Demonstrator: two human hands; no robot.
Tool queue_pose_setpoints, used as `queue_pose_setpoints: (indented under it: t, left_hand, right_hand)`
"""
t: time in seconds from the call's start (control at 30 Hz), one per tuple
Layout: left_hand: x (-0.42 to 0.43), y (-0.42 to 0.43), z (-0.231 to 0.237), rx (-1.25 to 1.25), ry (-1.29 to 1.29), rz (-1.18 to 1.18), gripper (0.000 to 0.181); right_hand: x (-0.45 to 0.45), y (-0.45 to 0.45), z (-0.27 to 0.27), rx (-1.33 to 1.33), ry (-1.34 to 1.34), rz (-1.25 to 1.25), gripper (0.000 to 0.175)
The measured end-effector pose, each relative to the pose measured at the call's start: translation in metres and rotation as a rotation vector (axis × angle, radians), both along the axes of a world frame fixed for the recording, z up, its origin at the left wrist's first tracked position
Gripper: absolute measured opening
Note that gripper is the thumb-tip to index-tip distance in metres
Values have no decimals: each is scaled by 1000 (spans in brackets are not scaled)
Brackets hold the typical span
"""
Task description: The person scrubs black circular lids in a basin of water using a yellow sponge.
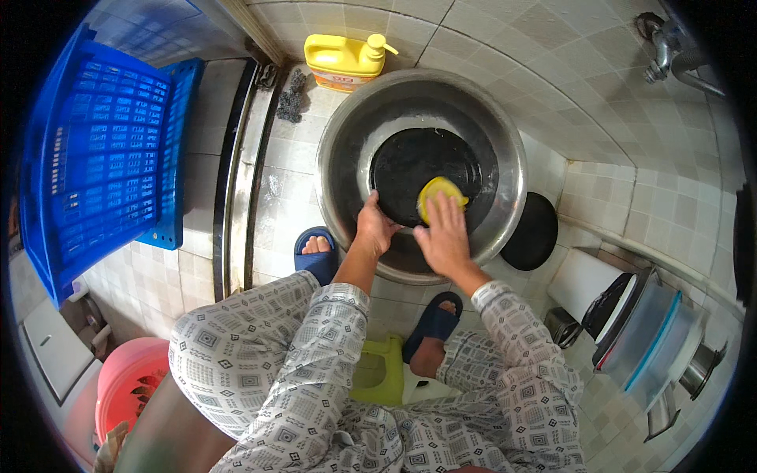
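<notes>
A large stainless steel basin (511,177) stands on the floor before me. Inside it is a round black plate-like piece (414,162), wet and shiny in places. My left hand (375,223) grips the near left edge of this black piece, thumb up along the rim and the other fingers partly hidden. My right hand (443,236) lies over a yellow sponge (430,188), its fingers pressing the sponge onto the near right part of the black surface. The right hand looks slightly blurred.
Behind the basin stands a yellow pump jug (343,56), with a dark scouring pad (291,97) left of it. Another black round piece (532,230) lies right of the basin. Blue baskets (106,136), a pink bucket (121,372), several lids (644,331) and a wall tap (659,56) surround me.
</notes>
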State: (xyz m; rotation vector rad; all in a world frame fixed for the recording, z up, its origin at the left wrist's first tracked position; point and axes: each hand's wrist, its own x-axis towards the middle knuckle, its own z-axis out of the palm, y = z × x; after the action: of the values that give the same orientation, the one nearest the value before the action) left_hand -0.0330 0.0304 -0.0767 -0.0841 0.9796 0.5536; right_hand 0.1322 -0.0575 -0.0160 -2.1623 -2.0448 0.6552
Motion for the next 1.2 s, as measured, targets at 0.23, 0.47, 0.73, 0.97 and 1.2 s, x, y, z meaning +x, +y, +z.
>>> queue_pose_setpoints:
  t: [0.23, 0.47, 0.73, 0.97, 1.2]
  left_hand:
    - [4, 4, 10, -4, 31, -46, 64]
    - [-7, -7, -23, 6, -87, 137, 54]
    - [10, 4, 7, -20, 50, -41, 59]
    - [3, 0, 2, -12, -5, 50, 57]
    - [9, -3, 7, 53, 101, 1, 46]
  right_hand:
    - [19, 112, -54, 149, -102, -374, 75]
    - [-73, 48, -21, 59, 118, -230, 73]
    - [36, 74, -52, 168, 49, -530, 77]
    - [-28, 13, -20, 172, 57, -139, 71]
    - [44, 80, -39, 252, -45, -379, 59]
